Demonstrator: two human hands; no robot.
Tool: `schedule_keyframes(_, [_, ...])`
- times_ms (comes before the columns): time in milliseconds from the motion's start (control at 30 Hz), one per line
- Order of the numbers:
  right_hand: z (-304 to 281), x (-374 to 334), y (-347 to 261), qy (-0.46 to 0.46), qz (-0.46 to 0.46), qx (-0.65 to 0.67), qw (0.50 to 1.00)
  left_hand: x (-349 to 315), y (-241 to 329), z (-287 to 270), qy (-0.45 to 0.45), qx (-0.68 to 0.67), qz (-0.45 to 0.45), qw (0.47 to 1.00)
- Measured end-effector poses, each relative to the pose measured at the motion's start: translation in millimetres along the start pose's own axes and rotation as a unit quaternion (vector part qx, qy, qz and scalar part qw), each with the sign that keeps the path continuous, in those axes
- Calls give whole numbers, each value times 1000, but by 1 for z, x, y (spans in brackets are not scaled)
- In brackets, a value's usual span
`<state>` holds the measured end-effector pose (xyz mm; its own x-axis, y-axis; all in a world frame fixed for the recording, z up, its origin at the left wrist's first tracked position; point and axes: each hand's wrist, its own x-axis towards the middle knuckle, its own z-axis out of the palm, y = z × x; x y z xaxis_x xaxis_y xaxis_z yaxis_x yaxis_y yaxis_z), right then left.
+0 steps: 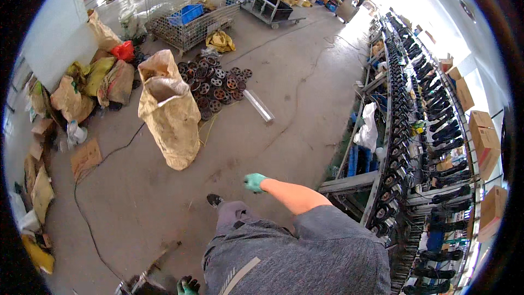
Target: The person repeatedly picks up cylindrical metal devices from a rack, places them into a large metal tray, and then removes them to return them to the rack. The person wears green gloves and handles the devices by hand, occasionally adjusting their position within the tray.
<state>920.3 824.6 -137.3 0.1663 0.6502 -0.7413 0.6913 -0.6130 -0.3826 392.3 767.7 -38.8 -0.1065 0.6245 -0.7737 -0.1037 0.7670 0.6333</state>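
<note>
My right hand (254,182), in a green glove, hangs over the floor to the right of my dark shoe. Its fingers are loosely curled, and nothing shows in them. At the lower edge my left hand (188,285), in a green and black glove, is partly cut off. Its dark fingers are somewhat apart, with no held thing visible. Dark, blurred equipment (143,284) lies close to the left of it. Ahead of me a tall tan woven sack (172,123) stands with its mouth open. Beside the sack, dark round wheel-like parts (215,83) lie in a pile.
A long rack (385,186) of black parts runs along my right. A pale metal strip (258,105) lies near the pile. A wire cage (191,30) and a wheeled cart (267,8) stand farther off. Filled sacks (71,98) and a dark cable (82,216) are at left.
</note>
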Motion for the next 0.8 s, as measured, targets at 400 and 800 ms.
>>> schedule_keyframes(400, [-92,206,-266,8,-217,-136,967,61,109,86,52,-55,84,994])
schedule_keyframes(800, [-70,285,-240,-111,-75,-74,988,271,180,25,139,-150,138,969])
